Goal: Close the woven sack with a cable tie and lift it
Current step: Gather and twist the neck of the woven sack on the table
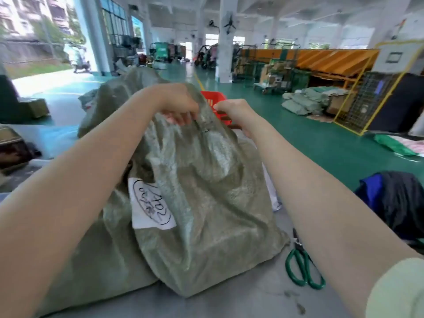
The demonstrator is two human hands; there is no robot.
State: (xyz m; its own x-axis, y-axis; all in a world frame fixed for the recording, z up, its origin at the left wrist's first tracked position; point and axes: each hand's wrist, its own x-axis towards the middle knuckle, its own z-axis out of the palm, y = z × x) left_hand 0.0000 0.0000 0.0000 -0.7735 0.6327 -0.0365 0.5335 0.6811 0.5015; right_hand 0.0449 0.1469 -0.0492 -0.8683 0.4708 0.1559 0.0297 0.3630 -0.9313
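A full grey-green woven sack (202, 203) stands on a grey table (252, 299) in front of me, with a white paper label (150, 204) bearing handwriting on its side. My left hand (177, 106) grips the bunched fabric at the top of the sack. My right hand (234, 111) is closed just to the right of the sack's neck, and I cannot tell what its fingers hold. No cable tie is clearly visible. The sack's mouth is hidden under my hands.
Green-handled scissors (302, 269) lie on the table right of the sack. A red plastic crate (214, 99) stands behind the sack. More woven sacks (300, 102) lie on the green floor at right, by a yellow wire cage (367, 102). Dark clothing (399, 198) sits at far right.
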